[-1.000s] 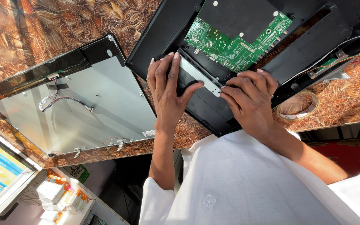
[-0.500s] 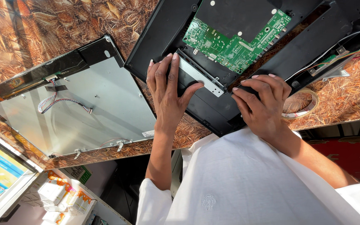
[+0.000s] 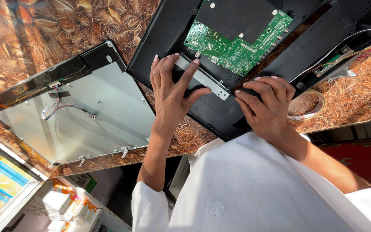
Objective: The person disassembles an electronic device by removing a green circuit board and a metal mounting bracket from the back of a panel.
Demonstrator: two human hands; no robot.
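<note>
Head view looks down over a white-sleeved torso onto a brown marbled-pattern worktop (image 3: 44, 38). A black plastic monitor back shell (image 3: 237, 21) lies open on the worktop, right of centre and running to the far right, with a green circuit board (image 3: 237, 43) mounted inside it on the far side. A narrow silver metal bracket strip (image 3: 207, 80) sits across the shell just near of the board. Left hand (image 3: 172, 92) lies flat on the shell with fingers spread and straight, fingertips (image 3: 196, 61) touching the left end of the bracket strip; it grips nothing. Right hand (image 3: 269, 105) is curled, fingers bent down onto the near edge of the shell just right of the strip's end; whether anything is pinched under the fingers cannot be told. A roll of clear tape (image 3: 308, 105) rests on the worktop just beside the right hand, to its right. Coloured wires (image 3: 361, 45) run along the shell's far right part. To the left, well apart from the hands, lies a grey metal-backed flat panel (image 3: 86, 116) with a thin multicoloured ribbon cable (image 3: 65, 107) on it.
</note>
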